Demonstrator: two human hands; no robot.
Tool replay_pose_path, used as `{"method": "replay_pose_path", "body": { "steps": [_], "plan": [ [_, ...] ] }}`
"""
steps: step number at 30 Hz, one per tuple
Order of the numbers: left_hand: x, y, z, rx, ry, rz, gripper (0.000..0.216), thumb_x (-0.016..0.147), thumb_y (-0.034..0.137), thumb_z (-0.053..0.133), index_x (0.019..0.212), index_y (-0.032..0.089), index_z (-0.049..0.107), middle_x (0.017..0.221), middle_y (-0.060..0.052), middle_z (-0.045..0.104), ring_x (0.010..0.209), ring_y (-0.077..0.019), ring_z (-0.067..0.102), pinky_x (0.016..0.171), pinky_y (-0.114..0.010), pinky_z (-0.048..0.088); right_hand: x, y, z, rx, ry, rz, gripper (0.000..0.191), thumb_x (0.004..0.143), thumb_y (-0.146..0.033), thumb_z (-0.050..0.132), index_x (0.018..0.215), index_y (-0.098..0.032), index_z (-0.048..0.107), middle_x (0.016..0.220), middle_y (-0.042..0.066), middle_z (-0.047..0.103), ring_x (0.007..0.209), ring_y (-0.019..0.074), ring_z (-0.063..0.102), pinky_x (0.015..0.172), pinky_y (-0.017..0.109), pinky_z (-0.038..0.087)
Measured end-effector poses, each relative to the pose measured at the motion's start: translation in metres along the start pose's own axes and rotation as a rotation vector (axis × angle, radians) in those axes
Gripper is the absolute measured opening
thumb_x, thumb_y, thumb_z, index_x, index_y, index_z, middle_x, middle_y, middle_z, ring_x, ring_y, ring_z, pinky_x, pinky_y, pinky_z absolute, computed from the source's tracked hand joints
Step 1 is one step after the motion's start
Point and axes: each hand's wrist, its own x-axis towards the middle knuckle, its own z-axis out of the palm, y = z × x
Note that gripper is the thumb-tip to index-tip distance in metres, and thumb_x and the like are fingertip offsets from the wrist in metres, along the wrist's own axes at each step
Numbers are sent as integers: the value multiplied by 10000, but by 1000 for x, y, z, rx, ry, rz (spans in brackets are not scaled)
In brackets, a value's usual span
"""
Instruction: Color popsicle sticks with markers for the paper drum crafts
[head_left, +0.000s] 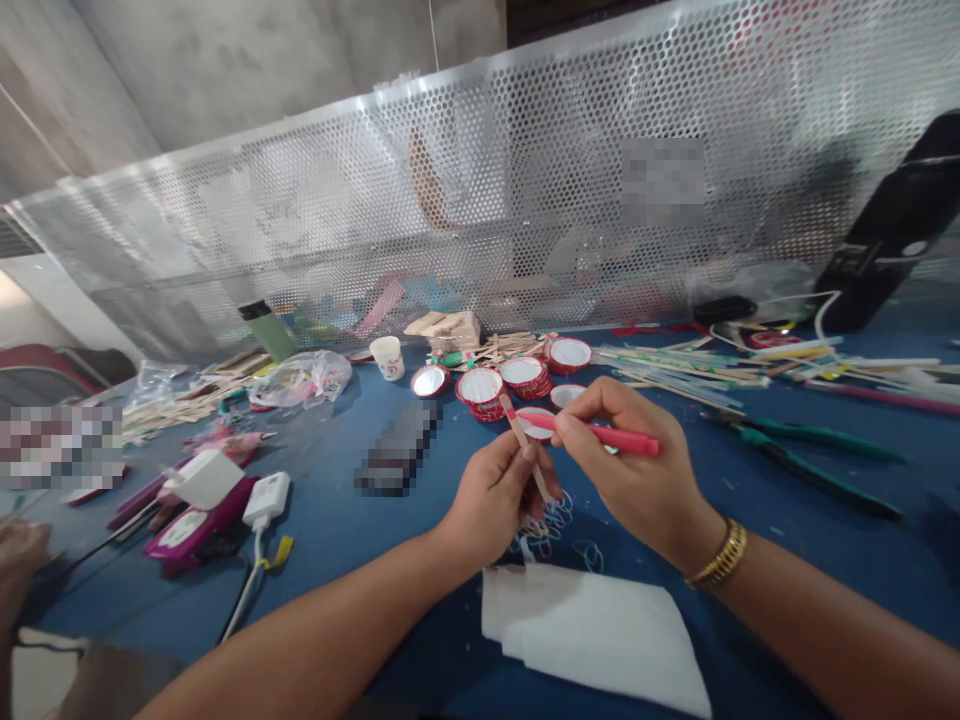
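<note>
Stick [521, 432], pen [626, 440] in front of disc stacks [480, 387] — cup [387, 358] left, pliers [814, 472] right on table [322, 445] — paper [592, 622] nearest, screen [337, 190] behind.

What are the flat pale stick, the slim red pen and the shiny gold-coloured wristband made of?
The flat pale stick looks like unvarnished wood: tan and dull. The slim red pen seems smooth plastic, given its even colour. The shiny gold-coloured wristband is probably polished metal, because its links glint, though coated plastic is possible.

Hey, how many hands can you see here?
3: the left hand holding a wooden stick, the right hand holding a red marker, and another person's hand at the left edge. More may be hidden behind the mesh.
</note>
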Motion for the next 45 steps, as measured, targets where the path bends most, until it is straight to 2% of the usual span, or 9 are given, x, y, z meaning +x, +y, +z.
{"method": "replay_pose_path", "body": {
  "steps": [26,32,45],
  "plan": [
    [0,-3,0,36,1,14,431,875,591,524,750,179,528,638,5,615,416,-65,455,392,-189,319,0,-3,0,16,-24,-15,170,845,-203,591,685,-214,536,651,-20,583,634,144,534,637,317,422],
    [0,1,0,40,1,1,425,862,586,543,738,180,519,555,27,559,390,-62,422,385,-186,306,0,-1,0,1,14,-1,172,858,-220,588,692,-210,546,657,-15,591,612,137,526,599,304,409],
    [0,0,0,20,-5,9,425,872,577,539,753,168,526,618,7,594,413,-59,452,389,-174,322,0,-2,-1,3,1,-23,167,848,-202,592,687,-209,548,653,-19,593,624,139,532,620,304,412]
  ]
}}
